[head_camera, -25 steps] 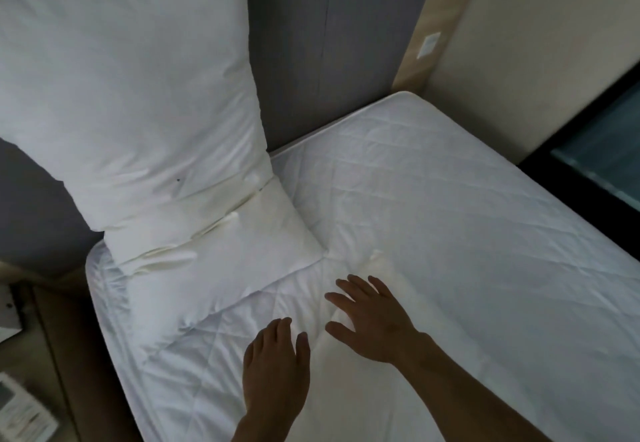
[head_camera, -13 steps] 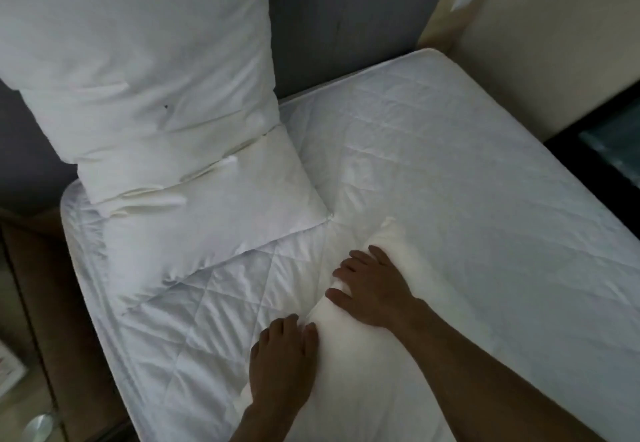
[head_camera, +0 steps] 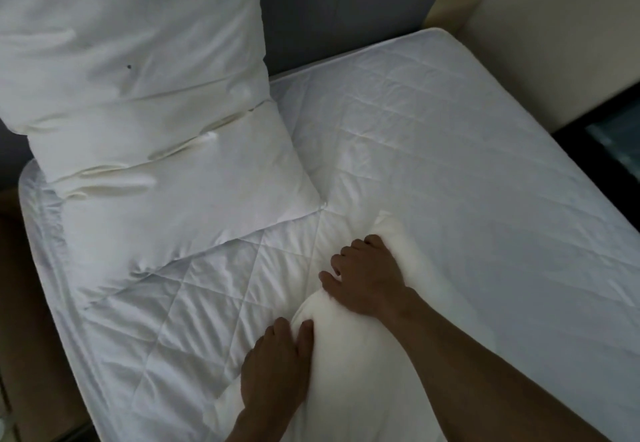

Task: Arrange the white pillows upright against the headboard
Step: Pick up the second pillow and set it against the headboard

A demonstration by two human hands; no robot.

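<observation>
One white pillow (head_camera: 131,43) stands upright at the left against the dark grey headboard (head_camera: 339,8), its lower flap folded forward onto the mattress. A second white pillow (head_camera: 360,365) lies flat near the front of the bed. My left hand (head_camera: 277,369) grips its left edge, fingers curled into the fabric. My right hand (head_camera: 367,278) clutches its far end, fingers dug in and bunching the cloth. My right forearm covers part of this pillow.
The quilted white mattress (head_camera: 467,171) fills the right side of the view. A beige wall (head_camera: 554,25) borders the far right, with a dark ledge (head_camera: 609,129) below it. Brown floor (head_camera: 31,320) lies left of the bed.
Both hands went from hovering open over the lying pillow to closing on it; its near-left edge is now bunched up. The view has moved closer.
</observation>
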